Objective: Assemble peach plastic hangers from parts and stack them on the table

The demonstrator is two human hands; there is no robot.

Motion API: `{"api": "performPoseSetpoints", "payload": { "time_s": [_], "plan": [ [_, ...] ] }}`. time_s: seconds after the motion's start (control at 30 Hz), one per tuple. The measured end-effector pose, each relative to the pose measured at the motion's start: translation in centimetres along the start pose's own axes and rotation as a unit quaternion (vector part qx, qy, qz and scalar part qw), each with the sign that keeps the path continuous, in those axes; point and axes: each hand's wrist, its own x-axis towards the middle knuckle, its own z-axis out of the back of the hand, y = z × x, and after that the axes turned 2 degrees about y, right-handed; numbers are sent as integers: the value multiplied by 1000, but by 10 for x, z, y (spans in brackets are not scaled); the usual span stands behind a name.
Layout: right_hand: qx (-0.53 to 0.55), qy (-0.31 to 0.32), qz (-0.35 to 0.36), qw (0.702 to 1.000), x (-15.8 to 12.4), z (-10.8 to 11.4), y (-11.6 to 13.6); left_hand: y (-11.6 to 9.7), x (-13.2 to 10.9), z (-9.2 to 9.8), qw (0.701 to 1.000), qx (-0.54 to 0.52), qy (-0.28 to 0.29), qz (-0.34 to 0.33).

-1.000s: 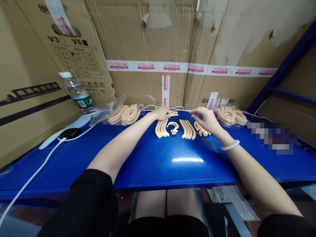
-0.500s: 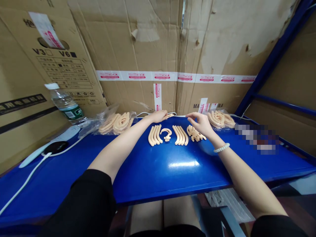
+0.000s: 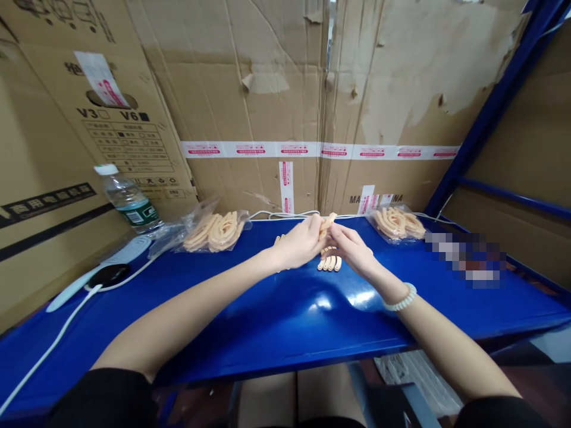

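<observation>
Above the middle of the table, my left hand is closed around a small beige curved piece. My right hand meets it from the other side, thumb and fingers pinched at the same piece. The fingers hide part of it, so I cannot tell whether it is one piece or several. Below the hands lies a row of beige curved strips, partly covered by my right hand. Only the ends of another row of strips show behind my left hand.
Clear bags of beige curved parts lie at left and right. A water bottle, a black disc with a white cable and a pale long object sit at left. Cardboard walls the back of the blue table.
My left hand has come from the back edge toward the middle with beige material in it. My right hand has moved left and down to meet it. The view has tilted slightly upward.
</observation>
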Motion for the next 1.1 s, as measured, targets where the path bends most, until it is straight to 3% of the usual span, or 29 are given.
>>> {"api": "performPoseSetpoints", "payload": {
  "time_s": [0.2, 0.3, 0.43, 0.5, 0.73, 0.9, 1.1],
  "plan": [
    [-72, 127, -24, 989, -3, 3, 8, -24, -43, 8, 988, -129, 27, 79],
    [-97, 179, -40, 978, -3, 3, 8, -25, -58, 10, 971, -220, 4, 97],
    [-76, 269, -52, 959, -4, 4, 3, -24, -74, 9, 935, -307, -45, 171],
    [-68, 284, -61, 954, -5, 4, 0, -22, -80, 7, 921, -332, -57, 196],
    [-115, 180, -97, 972, -7, -6, -3, -19, -95, -4, 908, -359, -84, 200],
    [-157, 88, -113, 977, -4, -4, -3, -17, -96, 0, 894, -397, -97, 183],
    [-75, -16, -99, 992, 1, 5, -7, 1, -93, 5, 889, -372, -167, 207]
  ]
}}
